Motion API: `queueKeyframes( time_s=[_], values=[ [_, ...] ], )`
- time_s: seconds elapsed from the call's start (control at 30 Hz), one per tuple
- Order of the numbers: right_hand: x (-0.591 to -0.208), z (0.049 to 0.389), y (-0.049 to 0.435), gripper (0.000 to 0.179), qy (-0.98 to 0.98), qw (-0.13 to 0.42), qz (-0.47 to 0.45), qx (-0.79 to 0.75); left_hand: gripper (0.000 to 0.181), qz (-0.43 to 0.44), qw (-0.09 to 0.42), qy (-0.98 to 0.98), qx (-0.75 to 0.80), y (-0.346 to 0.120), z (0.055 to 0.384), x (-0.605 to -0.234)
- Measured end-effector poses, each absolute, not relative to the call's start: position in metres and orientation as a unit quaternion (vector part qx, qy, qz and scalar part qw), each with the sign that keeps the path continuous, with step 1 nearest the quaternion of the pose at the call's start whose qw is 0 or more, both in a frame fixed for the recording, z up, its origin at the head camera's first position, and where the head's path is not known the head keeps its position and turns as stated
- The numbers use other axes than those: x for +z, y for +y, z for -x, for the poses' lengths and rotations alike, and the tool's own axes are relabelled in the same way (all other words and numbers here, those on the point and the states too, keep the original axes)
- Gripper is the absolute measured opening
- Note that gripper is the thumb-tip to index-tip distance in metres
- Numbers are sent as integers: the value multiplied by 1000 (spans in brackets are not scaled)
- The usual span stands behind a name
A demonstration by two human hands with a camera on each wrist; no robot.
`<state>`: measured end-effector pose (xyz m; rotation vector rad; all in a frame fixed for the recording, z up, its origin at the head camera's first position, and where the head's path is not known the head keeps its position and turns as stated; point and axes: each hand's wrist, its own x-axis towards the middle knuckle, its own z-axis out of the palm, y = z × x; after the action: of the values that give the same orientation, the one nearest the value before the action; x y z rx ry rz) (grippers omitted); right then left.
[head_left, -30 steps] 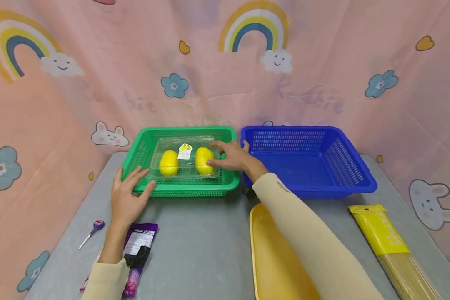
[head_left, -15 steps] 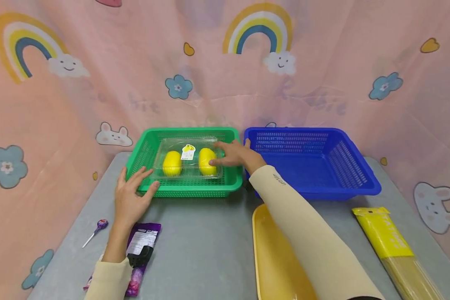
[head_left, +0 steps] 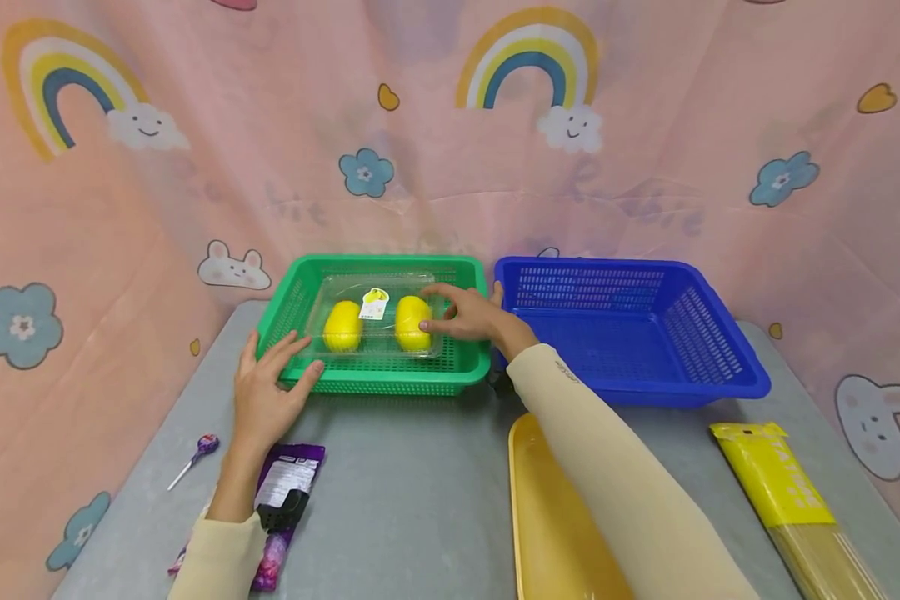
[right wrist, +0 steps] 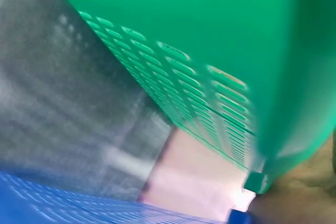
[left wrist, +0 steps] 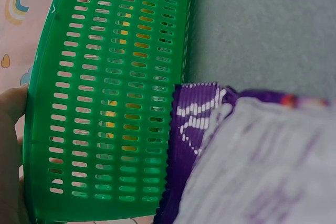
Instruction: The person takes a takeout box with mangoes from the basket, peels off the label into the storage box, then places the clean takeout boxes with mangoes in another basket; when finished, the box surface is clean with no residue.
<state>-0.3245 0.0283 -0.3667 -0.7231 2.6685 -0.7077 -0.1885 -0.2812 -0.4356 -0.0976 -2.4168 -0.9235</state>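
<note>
A clear plastic box (head_left: 378,342) with two yellow lemon-like fruits and a label lies inside the green basket (head_left: 382,383). My right hand (head_left: 471,315) holds the right end of the box, its thumb near the right-hand fruit and its fingers curved over the far side. My left hand (head_left: 270,396) rests at the basket's front left corner with fingers spread, fingertips close to the box's left end. In the left wrist view, part of that hand shows beside the green basket wall (left wrist: 113,203). The right wrist view hides the right fingertips.
A blue basket (head_left: 607,333) stands right of the green one. A yellow tray (head_left: 555,517) lies under the right forearm. Beyond it is a yellow pack of noodle-like sticks (head_left: 783,492). A lollipop (head_left: 206,444) and a purple bag (head_left: 292,467) lie near the left forearm.
The whole view has shifted slightly, so things appear a little further right. Both hands stay at the green basket, and the box keeps its place inside.
</note>
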Motion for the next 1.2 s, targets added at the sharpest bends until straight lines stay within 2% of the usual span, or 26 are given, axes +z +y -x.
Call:
queueKeyframes(
  time_s=[0.43, 0.87, 1.2],
  values=[
    [-372, 325, 31, 71, 910, 118, 284, -278, 42, 45, 282, -895, -343, -280, 188, -435],
    [-351, 333, 25, 67, 859, 230, 295, -351, 43, 42, 282, -895, -344, -281, 189, -436],
    [-348, 338, 12, 62, 852, 189, 306, -380, 43, 41, 282, -896, -340, -281, 189, -436]
  ],
)
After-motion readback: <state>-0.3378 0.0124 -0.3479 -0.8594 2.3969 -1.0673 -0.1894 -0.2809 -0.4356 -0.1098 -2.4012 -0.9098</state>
